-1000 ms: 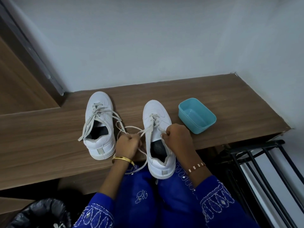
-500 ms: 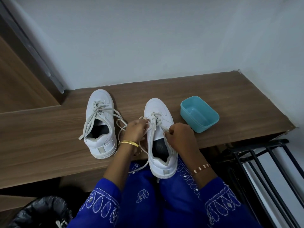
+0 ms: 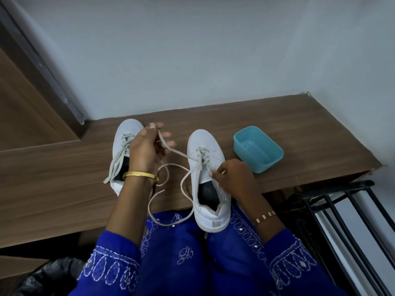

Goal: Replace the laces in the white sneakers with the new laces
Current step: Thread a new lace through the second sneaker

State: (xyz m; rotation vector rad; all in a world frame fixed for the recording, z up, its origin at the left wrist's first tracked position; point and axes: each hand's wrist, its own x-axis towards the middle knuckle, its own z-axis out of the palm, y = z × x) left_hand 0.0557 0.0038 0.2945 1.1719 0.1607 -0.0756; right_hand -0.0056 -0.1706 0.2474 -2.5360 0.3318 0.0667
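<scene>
Two white sneakers stand on a wooden bench (image 3: 277, 124). The right sneaker (image 3: 208, 184) sits at the bench's front edge, its heel over my lap. Its greyish lace (image 3: 171, 149) is loosened down to the lower eyelets and trails in loops onto my blue clothing. My left hand (image 3: 145, 150) is raised and pinches one strand of that lace, drawn out to the upper left. My right hand (image 3: 233, 176) pinches the other strand at the sneaker's right eyelet row. The left sneaker (image 3: 126, 142) stays laced, partly hidden behind my left hand.
An empty teal plastic tub (image 3: 259, 149) stands on the bench to the right of the right sneaker. A black metal rack (image 3: 342, 210) is at the lower right, a black bin bag (image 3: 49, 276) at the lower left. A grey wall rises behind the bench.
My left hand has risen and moved up-left, pulling a lace strand out of the right sneaker's eyelets. My right hand has stayed at the sneaker's right side.
</scene>
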